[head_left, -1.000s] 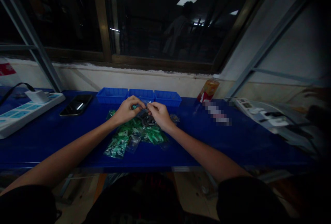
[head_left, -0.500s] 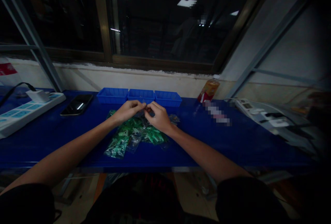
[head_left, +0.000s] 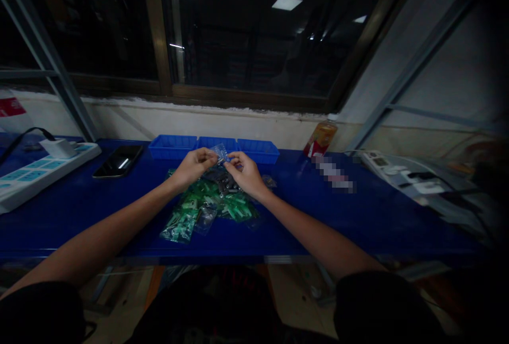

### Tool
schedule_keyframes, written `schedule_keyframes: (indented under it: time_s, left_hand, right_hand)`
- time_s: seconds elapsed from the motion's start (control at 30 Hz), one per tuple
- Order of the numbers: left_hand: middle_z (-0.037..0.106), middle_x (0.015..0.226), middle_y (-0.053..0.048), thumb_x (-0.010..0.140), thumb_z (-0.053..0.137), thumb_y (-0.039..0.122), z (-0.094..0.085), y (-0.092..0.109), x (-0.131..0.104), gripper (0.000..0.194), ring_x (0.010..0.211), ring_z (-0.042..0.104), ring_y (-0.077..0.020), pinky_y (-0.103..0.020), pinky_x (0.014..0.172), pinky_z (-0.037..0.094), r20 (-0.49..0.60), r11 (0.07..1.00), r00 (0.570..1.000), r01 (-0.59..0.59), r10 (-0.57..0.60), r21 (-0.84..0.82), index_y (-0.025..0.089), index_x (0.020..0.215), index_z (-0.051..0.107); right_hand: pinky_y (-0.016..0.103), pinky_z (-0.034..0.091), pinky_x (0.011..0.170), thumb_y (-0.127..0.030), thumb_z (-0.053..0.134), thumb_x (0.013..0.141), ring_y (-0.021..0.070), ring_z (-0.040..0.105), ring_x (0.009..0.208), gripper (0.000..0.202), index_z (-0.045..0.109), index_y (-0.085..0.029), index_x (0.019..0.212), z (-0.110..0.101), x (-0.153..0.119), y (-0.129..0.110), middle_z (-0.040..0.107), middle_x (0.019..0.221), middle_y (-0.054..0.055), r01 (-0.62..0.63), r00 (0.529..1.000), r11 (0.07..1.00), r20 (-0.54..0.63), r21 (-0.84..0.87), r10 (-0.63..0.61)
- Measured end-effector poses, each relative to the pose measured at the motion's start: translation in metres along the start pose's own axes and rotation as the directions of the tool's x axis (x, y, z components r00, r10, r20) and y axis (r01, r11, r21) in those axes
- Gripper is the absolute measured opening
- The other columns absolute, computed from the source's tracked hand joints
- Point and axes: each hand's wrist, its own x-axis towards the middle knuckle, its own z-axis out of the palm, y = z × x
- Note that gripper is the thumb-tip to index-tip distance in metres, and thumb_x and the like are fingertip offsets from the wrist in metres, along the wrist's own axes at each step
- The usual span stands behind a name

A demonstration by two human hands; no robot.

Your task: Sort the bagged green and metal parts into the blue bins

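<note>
Between my hands is a small clear plastic bag (head_left: 220, 151) with tiny light-coloured pieces in it. My left hand (head_left: 194, 166) pinches its left side, and my right hand (head_left: 244, 173) pinches the lower right side. Both hands are closed at the fingertips, above a heap on the table. Clear bags of green parts (head_left: 194, 203) make up the front and left of this heap. Dark grey parts (head_left: 227, 182) lie in its middle, directly below the held bag. What exactly the small pieces are is too fine to make out.
Three joined blue bins (head_left: 173, 147) stand behind my hands against the wall. A phone (head_left: 118, 161) and a power strip (head_left: 47, 166) lie on the left of the blue table (head_left: 318, 222). A drink bottle (head_left: 321, 137) stands back right, near another power strip (head_left: 397, 172).
My hands have moved slightly apart, the left one to the left. The clear bag now shows upright between them, and more of the dark parts below is visible.
</note>
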Motion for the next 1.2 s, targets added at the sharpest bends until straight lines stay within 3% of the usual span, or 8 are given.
schedule_keyframes:
  time_s: [0.13,0.37,0.53,0.77,0.97,1.2]
  left_hand:
    - [0.061,0.071,-0.001,0.068,0.063,0.025,0.001,0.001,0.000,0.017,0.067,0.056,-0.0118,-0.025,0.066,0.041,-0.001,0.999,1.000,-0.024,0.024,0.049,0.014,0.079,0.057]
    - [0.062,0.073,-0.002,0.072,0.061,0.031,-0.001,0.002,0.000,0.021,0.072,0.058,-0.0142,-0.028,0.072,0.042,0.030,0.987,0.998,-0.066,0.062,0.147,0.014,0.084,0.056]
    - [0.062,0.072,-0.002,0.076,0.055,0.042,0.000,0.005,-0.002,0.030,0.069,0.057,-0.0139,-0.026,0.068,0.043,0.016,0.987,0.998,-0.064,0.062,0.150,0.013,0.084,0.057]
    - [0.061,0.066,-0.003,0.076,0.053,0.047,-0.004,0.001,-0.001,0.035,0.057,0.050,-0.0109,-0.023,0.055,0.037,0.134,0.974,0.991,-0.001,-0.030,0.226,0.013,0.071,0.059]
    - [0.061,0.067,-0.002,0.079,0.050,0.040,-0.009,0.004,0.003,0.030,0.064,0.052,-0.0127,-0.024,0.062,0.038,0.127,0.928,0.986,-0.148,0.111,0.342,0.013,0.069,0.059]
    - [0.059,0.069,-0.002,0.079,0.048,0.041,-0.007,0.002,0.000,0.030,0.065,0.052,-0.0135,-0.024,0.061,0.038,0.118,0.873,0.980,-0.195,0.159,0.446,0.014,0.075,0.060]
  right_hand:
    - [0.025,0.041,0.060,-0.032,0.055,0.074,0.0125,0.053,0.063,0.017,0.059,-0.017,0.080,-0.001,0.001,0.000,0.056,0.065,-0.001,-0.072,0.994,0.986,0.092,0.149,0.058]
    - [0.023,0.039,0.057,-0.036,0.054,0.074,0.0107,0.050,0.057,0.021,0.058,-0.016,0.069,-0.002,0.001,-0.005,0.055,0.059,-0.002,-0.140,0.987,0.970,0.111,0.200,0.120]
    - [0.023,0.038,0.055,-0.036,0.055,0.072,0.0102,0.048,0.055,0.021,0.053,-0.017,0.064,-0.002,0.001,-0.006,0.054,0.057,-0.002,-0.153,0.985,0.964,0.115,0.219,0.131]
    - [0.022,0.036,0.053,-0.037,0.055,0.072,0.0098,0.046,0.053,0.024,0.049,-0.018,0.061,-0.007,0.004,-0.004,0.050,0.056,-0.003,-0.109,0.993,0.978,0.057,0.178,0.100]
    - [0.023,0.035,0.054,-0.036,0.055,0.073,0.0095,0.045,0.054,0.025,0.047,-0.017,0.057,-0.013,0.010,-0.005,0.049,0.054,-0.003,-0.053,0.985,0.988,0.170,0.147,0.028]
    - [0.022,0.036,0.053,-0.043,0.050,0.076,0.0087,0.047,0.051,0.029,0.054,-0.016,0.065,-0.017,0.009,-0.006,0.053,0.056,-0.002,-0.221,0.938,0.960,0.308,0.173,0.160]
